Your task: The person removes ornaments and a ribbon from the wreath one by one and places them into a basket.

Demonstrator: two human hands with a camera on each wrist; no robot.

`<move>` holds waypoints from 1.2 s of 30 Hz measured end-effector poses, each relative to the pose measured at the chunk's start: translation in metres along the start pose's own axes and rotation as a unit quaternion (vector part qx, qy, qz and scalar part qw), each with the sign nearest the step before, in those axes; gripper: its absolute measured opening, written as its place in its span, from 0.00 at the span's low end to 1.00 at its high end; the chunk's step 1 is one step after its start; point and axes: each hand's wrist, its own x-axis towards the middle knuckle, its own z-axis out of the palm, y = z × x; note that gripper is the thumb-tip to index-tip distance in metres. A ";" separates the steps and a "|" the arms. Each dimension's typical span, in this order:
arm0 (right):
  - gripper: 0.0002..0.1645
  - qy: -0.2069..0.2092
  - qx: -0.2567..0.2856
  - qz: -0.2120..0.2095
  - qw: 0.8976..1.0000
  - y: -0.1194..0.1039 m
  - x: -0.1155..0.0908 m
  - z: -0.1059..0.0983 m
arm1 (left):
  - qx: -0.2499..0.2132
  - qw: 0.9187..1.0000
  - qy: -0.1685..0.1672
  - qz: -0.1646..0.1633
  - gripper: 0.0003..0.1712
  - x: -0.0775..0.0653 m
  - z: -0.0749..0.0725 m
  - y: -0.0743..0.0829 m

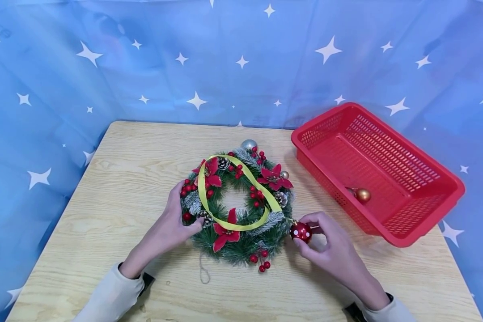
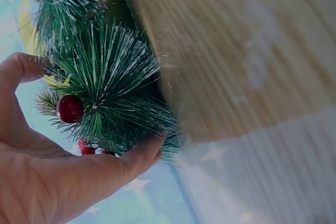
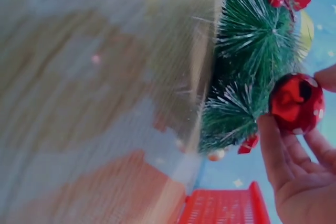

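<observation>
A green Christmas wreath (image 1: 241, 250) lies on the table, trimmed with red flowers, berries, pinecones and a loop of yellow ribbon (image 1: 202, 192). My left hand (image 1: 175, 226) grips its left side, the thumb over the top near a pinecone; in the left wrist view the fingers (image 2: 144, 153) curl round the needles. On the opposite side, my right hand (image 1: 332, 246) pinches a shiny red ball ornament (image 1: 301, 231) with white dots between thumb and fingers. The ball is right at the wreath's edge, and its thin hanging string reaches toward the greenery.
A red plastic basket (image 1: 322, 176) stands at the right of the wooden table (image 1: 116, 201), with a gold ball (image 1: 363, 195) inside. A silver ball (image 1: 248, 144) and a small gold ball (image 1: 284, 175) sit at the wreath's edge. A thin twine loop (image 1: 204, 273) sticks out below the wreath.
</observation>
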 end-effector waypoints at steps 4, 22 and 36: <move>0.30 0.008 0.014 0.005 1.000 -0.001 0.000 -0.002 | 0.007 1.000 -0.007 0.006 0.66 0.001 -0.002 -0.001; 0.30 0.104 0.059 -0.065 0.991 -0.006 0.016 -0.011 | 0.014 0.999 -0.033 0.025 0.69 0.006 -0.012 -0.007; 0.34 0.132 0.056 0.029 0.989 0.001 0.027 -0.053 | 0.004 0.997 -0.062 0.051 0.67 0.011 -0.019 -0.013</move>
